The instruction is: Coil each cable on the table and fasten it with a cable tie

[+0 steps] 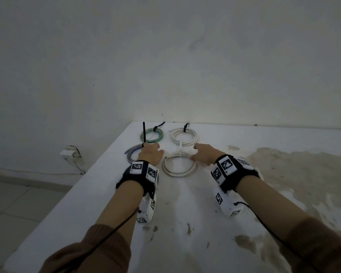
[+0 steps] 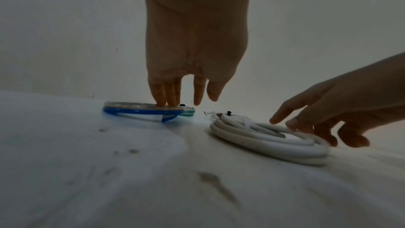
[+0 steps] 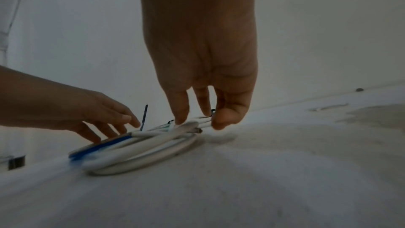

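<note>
Four coils lie tied on the table (image 1: 185, 203). My left hand (image 1: 149, 154), fingers straight, presses the blue coil (image 1: 132, 153) at nine o'clock; my right hand (image 1: 205, 154) rests relaxed on the near white coil (image 1: 178, 168). The task looks nearly finished.

Brown knit sleeves (image 1: 106, 251), black wrist straps (image 1: 237, 174) bearing white square-coded marker blocks (image 1: 136, 168), thin black cables (image 1: 250, 210)

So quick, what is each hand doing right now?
Left hand: open, straight fingers resting on the blue cable coil.
Right hand: open, fingertips touching the near white cable coil, no grip.
</note>
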